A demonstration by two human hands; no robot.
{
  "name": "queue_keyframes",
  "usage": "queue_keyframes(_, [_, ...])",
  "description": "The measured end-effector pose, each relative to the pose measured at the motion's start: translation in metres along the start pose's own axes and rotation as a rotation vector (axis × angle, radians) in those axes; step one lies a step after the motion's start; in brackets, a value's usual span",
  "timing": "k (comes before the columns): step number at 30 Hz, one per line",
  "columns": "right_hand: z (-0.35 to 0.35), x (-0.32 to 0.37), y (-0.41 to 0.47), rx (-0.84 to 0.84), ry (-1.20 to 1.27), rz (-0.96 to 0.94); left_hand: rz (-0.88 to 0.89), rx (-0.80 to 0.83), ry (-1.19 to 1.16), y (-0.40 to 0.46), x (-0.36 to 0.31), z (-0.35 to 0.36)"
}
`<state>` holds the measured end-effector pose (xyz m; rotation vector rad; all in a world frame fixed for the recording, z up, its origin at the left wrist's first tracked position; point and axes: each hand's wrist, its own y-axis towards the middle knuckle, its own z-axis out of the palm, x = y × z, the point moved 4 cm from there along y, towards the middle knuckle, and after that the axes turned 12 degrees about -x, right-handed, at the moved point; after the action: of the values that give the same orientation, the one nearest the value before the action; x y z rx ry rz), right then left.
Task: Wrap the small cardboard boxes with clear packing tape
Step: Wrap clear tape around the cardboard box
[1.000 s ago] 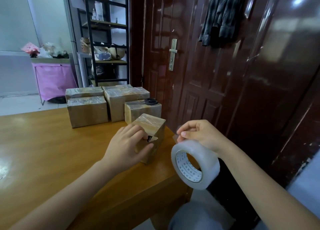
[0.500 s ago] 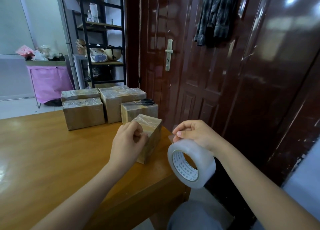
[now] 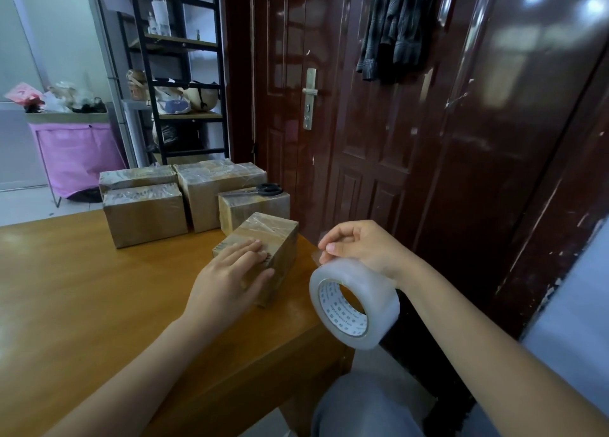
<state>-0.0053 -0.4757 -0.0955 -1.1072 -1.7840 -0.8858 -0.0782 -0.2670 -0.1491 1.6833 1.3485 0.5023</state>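
A small cardboard box [image 3: 273, 235], partly covered with glossy clear tape, lies near the right corner of the wooden table [image 3: 82, 304]. My left hand [image 3: 230, 278] lies flat on its near top face, fingers straight and pressing down. My right hand [image 3: 359, 245] hovers just off the table's right edge and pinches the loose end of a roll of clear packing tape [image 3: 354, 301], which hangs below the hand around the wrist side. Behind stand several taped boxes [image 3: 145, 215].
Black scissors [image 3: 267, 190] lie on top of a taped box [image 3: 253, 205] directly behind the one under my hand. A dark red door [image 3: 362, 123] stands close on the right. A black shelf unit [image 3: 178, 74] and a pink bin [image 3: 75, 156] are farther back left.
My left hand went from gripping the box's near end with curled fingers to lying flat on its top. The box now lies lower and flatter. The right hand and roll barely moved.
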Motion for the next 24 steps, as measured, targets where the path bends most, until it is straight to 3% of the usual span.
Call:
queue_keyframes(5, [-0.016, 0.005, -0.008, -0.037, -0.036, -0.031, 0.035, 0.022, 0.019, 0.000, -0.026, 0.007])
queue_keyframes(7, [-0.025, 0.013, -0.015, -0.022, -0.068, -0.090, -0.041, 0.064, -0.052, 0.005, -0.037, 0.009])
queue_keyframes(12, [-0.049, 0.043, -0.030, -0.067, -0.327, -0.228, -0.145, 0.104, -0.363, 0.038, -0.082, 0.007])
queue_keyframes(15, [-0.063, 0.063, -0.041, -0.134, -0.466, -0.286, -0.327, 0.222, -0.681, 0.059, -0.123, 0.011])
queue_keyframes(17, [-0.072, 0.072, -0.047, -0.181, -0.514, -0.324, -0.449, 0.203, -0.838, 0.068, -0.142, 0.014])
queue_keyframes(24, [-0.087, 0.089, -0.054, -0.257, -0.548, -0.415, -0.535, 0.088, -0.806, 0.084, -0.150, 0.016])
